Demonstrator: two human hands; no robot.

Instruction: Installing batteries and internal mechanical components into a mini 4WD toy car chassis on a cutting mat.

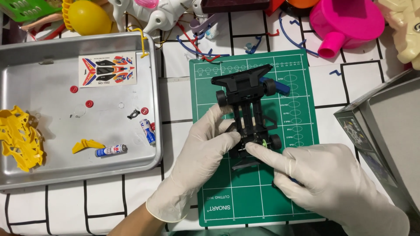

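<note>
A black toy car chassis [247,111] with black wheels lies on a green cutting mat [258,192]. My left hand [202,153], in a white glove, grips the chassis by its near left side. My right hand [326,179], also gloved, presses its forefinger tip onto the near end of the chassis beside a small green gear [264,143]. The curled fingers of that hand hide a dark object that I cannot identify. A blue part [276,85] sticks out at the chassis's far right.
A metal tray [26,175] at left holds a yellow car body shell [19,137], a sticker sheet [107,70], two batteries [147,131], small red discs and a yellow piece. A grey box [389,126] stands at right. Toys crowd the far edge.
</note>
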